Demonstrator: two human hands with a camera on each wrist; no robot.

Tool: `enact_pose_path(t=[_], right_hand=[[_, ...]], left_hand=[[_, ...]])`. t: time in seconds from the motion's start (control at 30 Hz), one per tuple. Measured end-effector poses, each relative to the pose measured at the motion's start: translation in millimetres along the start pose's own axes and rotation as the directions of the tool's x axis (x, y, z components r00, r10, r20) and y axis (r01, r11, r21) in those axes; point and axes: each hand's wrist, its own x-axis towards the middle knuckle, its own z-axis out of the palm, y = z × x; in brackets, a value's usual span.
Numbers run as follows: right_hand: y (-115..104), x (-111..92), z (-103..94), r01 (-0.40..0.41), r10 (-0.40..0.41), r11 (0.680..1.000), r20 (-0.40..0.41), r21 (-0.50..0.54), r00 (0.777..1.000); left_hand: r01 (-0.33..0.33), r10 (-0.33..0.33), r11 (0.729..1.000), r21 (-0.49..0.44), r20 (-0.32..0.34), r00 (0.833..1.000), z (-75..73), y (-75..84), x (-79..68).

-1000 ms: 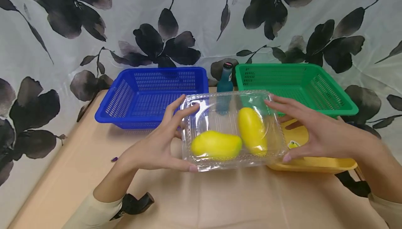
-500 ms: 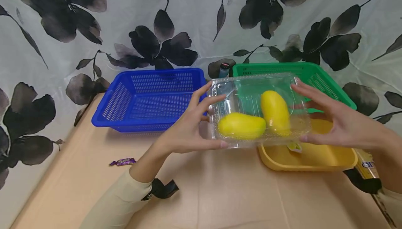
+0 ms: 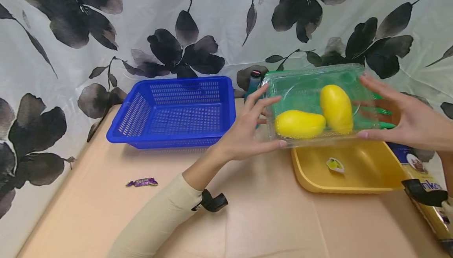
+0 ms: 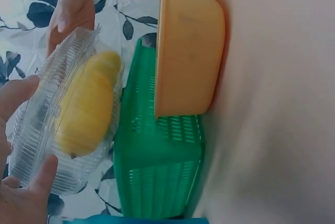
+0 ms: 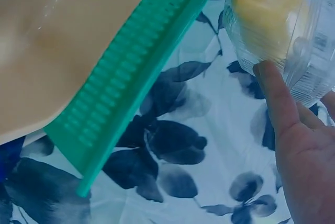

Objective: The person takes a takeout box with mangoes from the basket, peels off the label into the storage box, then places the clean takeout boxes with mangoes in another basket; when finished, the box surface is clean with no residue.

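Observation:
Held up in the air is a clear plastic clamshell box (image 3: 295,96), slightly tilted. Inside it lie two yellow mangoes, one mango (image 3: 301,124) on its side at the left and another mango (image 3: 336,108) set lengthwise at the right. My left hand (image 3: 238,136) grips the box's left end, thumb along the near edge. The right hand (image 3: 407,116) holds the opposite end between thumb and fingers. In the left wrist view the box (image 4: 31,135) is apart from the green basket (image 4: 157,156); in the head view it covers most of that basket.
A yellow tray (image 3: 348,189) holding a small jelly cup (image 3: 335,165) sits below the box. Left of it are a blue basket (image 3: 170,146) and a purple-wrapped candy (image 3: 142,182). A teal bottle (image 3: 255,82) stands behind. At the right lies a gold packet (image 3: 428,183).
Both hands have carried the clamshell box with the mangoes to the right and away from me, from in front of the bottle to over the green basket. The candy and yellow tray are now uncovered.

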Motion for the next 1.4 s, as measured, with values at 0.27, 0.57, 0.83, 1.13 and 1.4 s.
enact_pose_path(t=[0.27, 0.57, 0.83, 1.13, 1.4], right_hand=[[20, 7, -5.2, -0.029, 0.029, 1.0, -0.043, 0.012, 0.999], [41, 18, -10.7, -0.127, 0.124, 0.991, -0.07, -0.035, 0.99], [61, 34, -12.1, -0.205, 0.202, 0.977, -0.056, -0.051, 0.978], [72, 49, -6.1, -0.238, 0.24, 0.971, 0.098, -0.028, 0.966], [71, 66, -3.3, -0.288, 0.3, 0.953, 0.145, -0.098, 0.943]], left_hand=[[0.025, -0.025, 1.0, -0.008, -0.011, 1.0, 15.7, -4.2, 24.0], [0.073, -0.072, 0.997, -0.027, 0.026, 0.997, 31.9, -9.6, 52.0], [0.157, -0.173, 0.969, 0.192, 0.069, 0.983, 40.7, -13.5, 69.3], [0.241, -0.273, 0.935, 0.259, 0.097, 0.957, 38.7, -32.3, 68.7], [0.268, -0.321, 0.904, 0.332, 0.115, 0.94, 41.7, -37.6, 76.5]])
